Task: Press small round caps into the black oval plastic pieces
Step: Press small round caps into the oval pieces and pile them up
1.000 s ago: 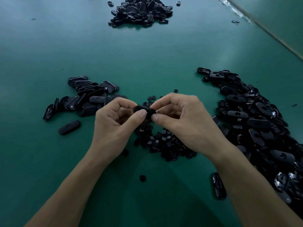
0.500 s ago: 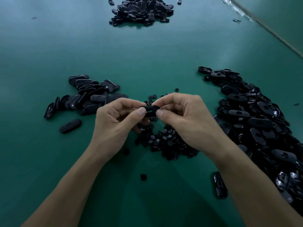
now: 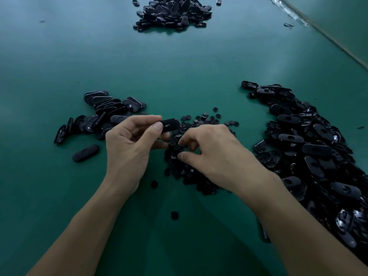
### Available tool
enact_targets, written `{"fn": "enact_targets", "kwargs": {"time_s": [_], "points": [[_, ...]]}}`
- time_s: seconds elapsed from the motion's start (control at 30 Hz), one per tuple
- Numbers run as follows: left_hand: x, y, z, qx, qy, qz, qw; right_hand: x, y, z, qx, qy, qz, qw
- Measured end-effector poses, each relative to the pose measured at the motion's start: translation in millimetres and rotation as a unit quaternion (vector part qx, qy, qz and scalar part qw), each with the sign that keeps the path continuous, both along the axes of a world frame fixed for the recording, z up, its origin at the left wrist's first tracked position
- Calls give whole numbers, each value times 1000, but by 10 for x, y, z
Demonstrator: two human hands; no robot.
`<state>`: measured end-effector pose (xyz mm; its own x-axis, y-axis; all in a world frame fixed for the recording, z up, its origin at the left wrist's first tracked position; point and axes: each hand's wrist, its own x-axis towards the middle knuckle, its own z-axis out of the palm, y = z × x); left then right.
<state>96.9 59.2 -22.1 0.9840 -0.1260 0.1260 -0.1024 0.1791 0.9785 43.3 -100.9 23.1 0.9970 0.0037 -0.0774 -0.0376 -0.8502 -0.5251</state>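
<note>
While the left hand (image 3: 129, 148) pinches one black oval piece (image 3: 170, 124) between thumb and fingers, raised just above the green table (image 3: 179, 66) at the edge of the heap of small round caps (image 3: 201, 120), the right hand (image 3: 215, 154) dips curled fingers into that heap, though I cannot tell whether it has a cap yet. Judging by the modest left pile (image 3: 103, 108) beside the far larger right pile (image 3: 310, 148), and another far pile (image 3: 171, 12), most of the work seems left. No brand or writing is legible anywhere.
</note>
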Motion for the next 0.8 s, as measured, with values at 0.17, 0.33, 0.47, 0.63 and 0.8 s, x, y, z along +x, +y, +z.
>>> {"fn": "enact_targets", "kwargs": {"time_s": [0.17,0.33,0.47,0.63,0.8], "points": [[-2,-9,8,2,2,6,1000,19,82,1,-37,30,0,999],[4,-10,9,2,9,9,1000,18,95,2,-36,34,-7,999],[4,2,-1,3,7,8,1000,9,91,-28,-45,12,-23,999],[9,-1,-18,5,7,6,1000,-20,54,-32,-66,-3,-43,997],[2,0,-12,3,5,7,1000,-34,64,-14,-60,-22,-32,997]]}}
